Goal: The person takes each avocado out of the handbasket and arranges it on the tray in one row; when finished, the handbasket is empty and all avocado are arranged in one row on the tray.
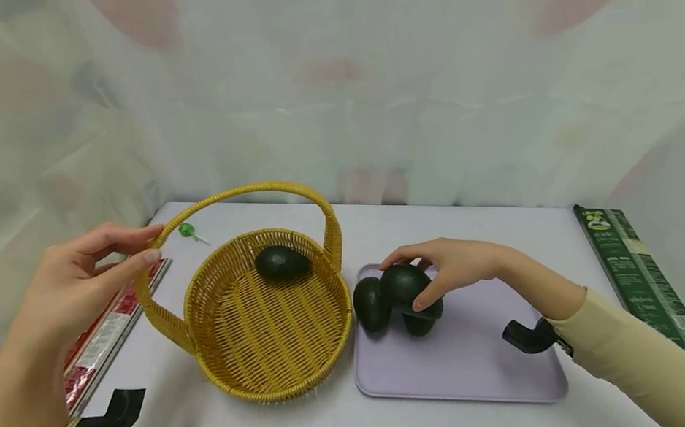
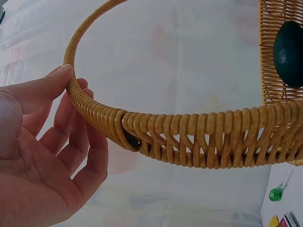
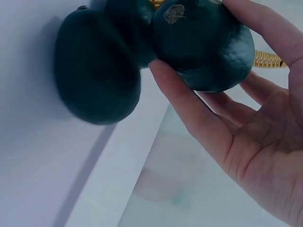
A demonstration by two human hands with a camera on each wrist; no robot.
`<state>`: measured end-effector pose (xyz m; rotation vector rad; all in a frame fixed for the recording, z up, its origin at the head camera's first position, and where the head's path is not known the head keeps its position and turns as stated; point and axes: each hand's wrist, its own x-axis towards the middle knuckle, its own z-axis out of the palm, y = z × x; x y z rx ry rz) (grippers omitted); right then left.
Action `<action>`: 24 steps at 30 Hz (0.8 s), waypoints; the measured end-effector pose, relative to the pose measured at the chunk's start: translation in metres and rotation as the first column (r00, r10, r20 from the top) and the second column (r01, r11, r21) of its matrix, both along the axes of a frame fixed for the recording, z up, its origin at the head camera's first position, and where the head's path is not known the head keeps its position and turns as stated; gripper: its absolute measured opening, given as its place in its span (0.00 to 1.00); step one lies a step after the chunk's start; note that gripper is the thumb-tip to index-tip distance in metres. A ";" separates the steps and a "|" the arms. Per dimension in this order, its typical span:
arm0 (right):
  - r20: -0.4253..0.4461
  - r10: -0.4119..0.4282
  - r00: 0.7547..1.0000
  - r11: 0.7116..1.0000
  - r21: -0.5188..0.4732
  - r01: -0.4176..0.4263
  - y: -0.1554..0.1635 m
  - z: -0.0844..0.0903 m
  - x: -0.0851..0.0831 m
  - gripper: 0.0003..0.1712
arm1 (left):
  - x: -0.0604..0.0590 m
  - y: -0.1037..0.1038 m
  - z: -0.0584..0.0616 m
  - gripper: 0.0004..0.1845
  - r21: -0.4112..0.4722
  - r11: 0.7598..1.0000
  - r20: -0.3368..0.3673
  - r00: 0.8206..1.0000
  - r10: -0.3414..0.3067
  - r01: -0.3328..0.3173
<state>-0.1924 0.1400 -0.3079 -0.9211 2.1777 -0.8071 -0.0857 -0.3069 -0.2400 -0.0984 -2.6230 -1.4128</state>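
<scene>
A yellow wicker basket (image 1: 251,360) stands on the white table with one dark green avocado (image 1: 282,262) inside. My left hand (image 1: 148,246) pinches the left side of the basket's arched handle (image 2: 156,137), thumb on top and fingers behind it. My right hand (image 1: 407,279) grips a second avocado (image 3: 203,45) just above the lavender cutting board (image 1: 471,364). Two more avocados (image 1: 371,304) (image 1: 422,323) lie on the board beside and under the held one.
A green lollipop (image 1: 186,229) lies behind the basket. A red and white packet (image 1: 109,328) lies along the left table edge. A long green package (image 1: 641,279) lies at the right. A pale curtain closes off the back and sides.
</scene>
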 end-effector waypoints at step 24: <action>0.091 -0.225 0.970 0.969 -0.082 0.232 0.077 -0.035 0.021 0.37 | -0.003 -0.001 -0.004 0.15 0.020 1.000 -0.010 1.000 0.008 -0.008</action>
